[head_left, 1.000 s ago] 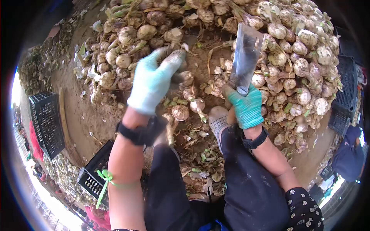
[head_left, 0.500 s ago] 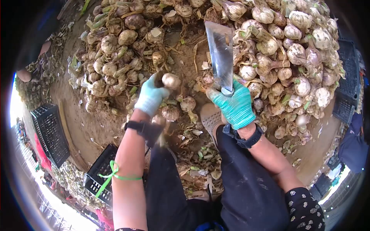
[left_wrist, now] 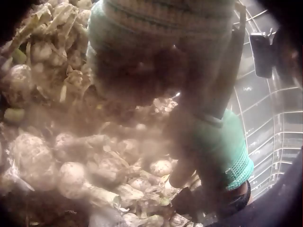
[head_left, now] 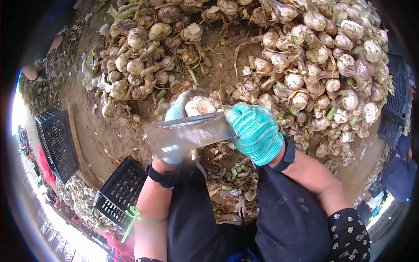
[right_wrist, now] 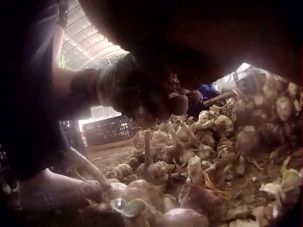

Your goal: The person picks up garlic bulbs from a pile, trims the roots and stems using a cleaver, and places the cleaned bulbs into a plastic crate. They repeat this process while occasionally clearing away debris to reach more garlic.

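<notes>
While the R hand (head_left: 257, 133) curls its gloved fingers round the handle end, the cleaver (head_left: 190, 131) lies across the head view just below center, long axis approx. 3 to 9 o'clock, blade end pointing between 8 and 9, a touch lower than the handle end. Handle itself is hidden in the fist.

Garlic bulb (head_left: 199, 106) sits just on the blade's 12 o'clock side, pale face showing, gripped by the L hand (head_left: 176, 109), which is partly covered by the blade. Can't tell if the edge touches bulb or glove. Hands are apart but near each other, w/ the blade spanning btwn them.

Farther out: garlic heap (head_left: 139, 61) at 10 to 11 o'clock, bigger garlic pile (head_left: 323, 78) at 1 to 3, both w/ dry stems mixed in. Leafy trimmings (head_left: 240, 174) at approx. 5 to 6, btwn 2 dark trouser legs (head_left: 288, 205). Black crate (head_left: 124, 187) at 8 o'clock, tilted slatted crate (head_left: 56, 142) at 9. Green ribbon (head_left: 132, 214) tied on the L forearm, 7 to 8 o'clock. L wrist view is hazy, fine detail n/a.
</notes>
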`<action>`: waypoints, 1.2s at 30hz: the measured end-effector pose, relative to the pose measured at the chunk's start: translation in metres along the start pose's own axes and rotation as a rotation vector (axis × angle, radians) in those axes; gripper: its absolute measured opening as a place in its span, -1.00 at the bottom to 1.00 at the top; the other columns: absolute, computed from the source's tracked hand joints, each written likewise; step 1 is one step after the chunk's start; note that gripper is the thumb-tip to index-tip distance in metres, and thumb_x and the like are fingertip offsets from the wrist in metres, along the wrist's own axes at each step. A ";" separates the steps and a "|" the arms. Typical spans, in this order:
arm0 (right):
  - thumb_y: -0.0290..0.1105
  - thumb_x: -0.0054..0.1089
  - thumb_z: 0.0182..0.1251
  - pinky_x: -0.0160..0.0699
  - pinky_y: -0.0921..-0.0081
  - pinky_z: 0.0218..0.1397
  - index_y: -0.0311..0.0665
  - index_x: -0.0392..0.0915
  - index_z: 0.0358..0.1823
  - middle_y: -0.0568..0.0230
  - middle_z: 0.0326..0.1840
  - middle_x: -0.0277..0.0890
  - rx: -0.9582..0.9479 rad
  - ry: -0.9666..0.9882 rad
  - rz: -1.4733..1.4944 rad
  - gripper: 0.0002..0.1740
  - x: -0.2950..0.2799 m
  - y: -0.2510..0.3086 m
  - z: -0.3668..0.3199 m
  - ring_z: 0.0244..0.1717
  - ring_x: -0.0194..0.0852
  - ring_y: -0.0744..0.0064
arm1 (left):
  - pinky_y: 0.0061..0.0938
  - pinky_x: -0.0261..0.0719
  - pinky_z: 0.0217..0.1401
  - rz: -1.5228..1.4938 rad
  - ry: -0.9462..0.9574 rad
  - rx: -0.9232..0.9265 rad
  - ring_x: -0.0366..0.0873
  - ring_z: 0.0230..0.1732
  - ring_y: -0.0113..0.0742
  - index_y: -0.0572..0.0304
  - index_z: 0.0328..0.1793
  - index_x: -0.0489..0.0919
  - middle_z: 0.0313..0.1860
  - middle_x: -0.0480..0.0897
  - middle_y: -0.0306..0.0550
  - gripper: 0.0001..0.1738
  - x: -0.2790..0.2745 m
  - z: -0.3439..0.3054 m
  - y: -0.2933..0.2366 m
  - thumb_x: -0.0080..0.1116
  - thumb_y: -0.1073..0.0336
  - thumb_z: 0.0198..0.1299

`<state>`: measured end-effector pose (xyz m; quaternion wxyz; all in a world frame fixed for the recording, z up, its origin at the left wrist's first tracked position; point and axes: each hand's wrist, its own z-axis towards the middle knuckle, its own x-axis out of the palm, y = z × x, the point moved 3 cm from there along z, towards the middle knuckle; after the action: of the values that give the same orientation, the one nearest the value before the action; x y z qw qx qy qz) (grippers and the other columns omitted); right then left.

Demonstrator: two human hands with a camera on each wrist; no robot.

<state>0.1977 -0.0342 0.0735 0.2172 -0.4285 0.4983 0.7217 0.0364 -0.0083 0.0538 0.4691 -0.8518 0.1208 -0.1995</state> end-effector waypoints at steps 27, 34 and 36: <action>-0.22 0.32 -0.07 0.41 0.52 -0.45 -0.39 0.49 -0.30 0.24 -0.61 0.46 0.914 -0.087 0.504 -0.60 0.011 -0.074 -0.032 -0.59 0.38 0.48 | -0.41 0.46 0.00 0.962 -0.081 -0.416 0.53 -0.10 -0.09 0.43 0.01 0.43 -0.13 0.55 0.18 -0.44 -0.012 0.084 0.060 0.24 0.25 -0.14; -0.26 0.31 -0.07 0.41 0.54 -0.43 -0.40 0.50 -0.30 0.23 -0.60 0.47 0.950 -0.124 0.603 -0.62 0.007 -0.073 -0.033 -0.57 0.39 0.49 | -0.27 0.51 0.01 -0.315 -0.116 -0.242 0.50 -0.04 -0.11 0.36 0.21 0.25 0.00 0.49 0.03 -0.33 -0.015 0.047 0.035 -0.07 0.74 -0.16; -0.26 0.31 -0.06 0.41 0.54 -0.42 -0.40 0.50 -0.29 0.23 -0.60 0.47 0.948 -0.127 0.591 -0.62 0.009 -0.074 -0.034 -0.56 0.39 0.50 | -0.23 0.50 0.05 -0.432 -0.112 -0.196 0.50 -0.02 -0.10 0.34 0.20 0.26 0.00 0.49 0.04 -0.33 -0.016 0.044 0.032 -0.10 0.77 -0.18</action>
<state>0.2613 -0.0359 0.0215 0.2042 -0.0817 0.8529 0.4735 0.0421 0.0144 0.0022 0.3367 -0.9090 -0.0717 -0.2349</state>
